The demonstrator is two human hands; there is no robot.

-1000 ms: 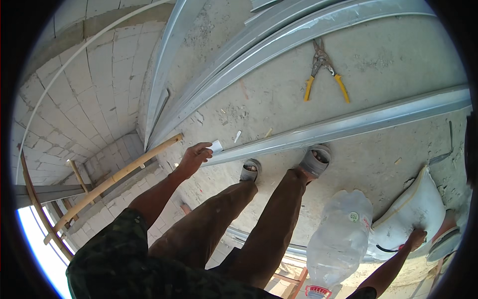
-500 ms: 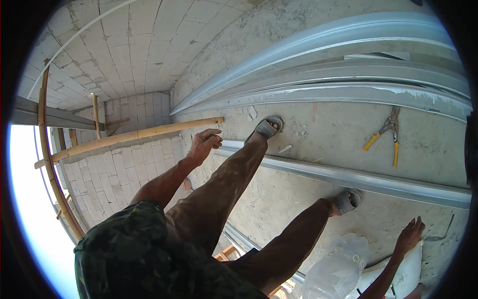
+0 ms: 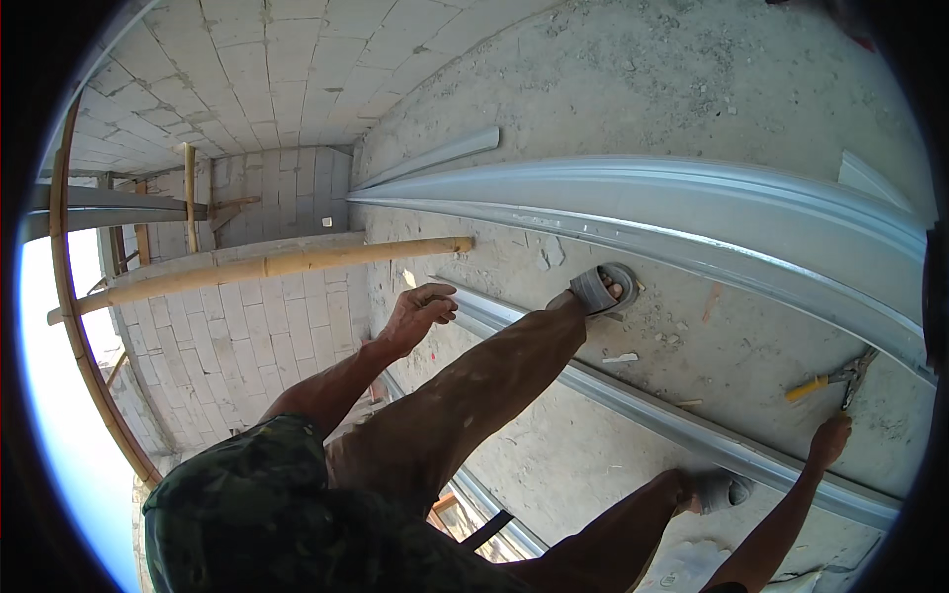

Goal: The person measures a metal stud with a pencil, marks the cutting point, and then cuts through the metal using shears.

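Note:
My right hand [image 3: 830, 442] reaches down to the floor at the right and closes round one handle of a pliers-like tool [image 3: 852, 372]. Its other yellow handle points left, and its grey jaws lie against the concrete; the gripped handle is mostly hidden by my fingers. My left hand [image 3: 423, 316] hangs in the air left of my forward leg, fingers loosely bent and holding nothing. Below it runs a long, thin metal channel [image 3: 633, 397], crossing the floor under my legs. My sandalled feet stand on either side of this channel.
Long galvanised profiles [image 3: 633, 193] lie along the floor beyond my feet. A bamboo pole [image 3: 287, 261] spans the left side, near a block wall [image 3: 208, 346]. A clear plastic bag [image 3: 682, 565] lies at the lower right. Small debris is scattered over the concrete.
My right hand has moved from beside the plastic bag, over the channel, to the yellow-handled tool and taken hold of a handle. My view has shifted; my left hand stays free.

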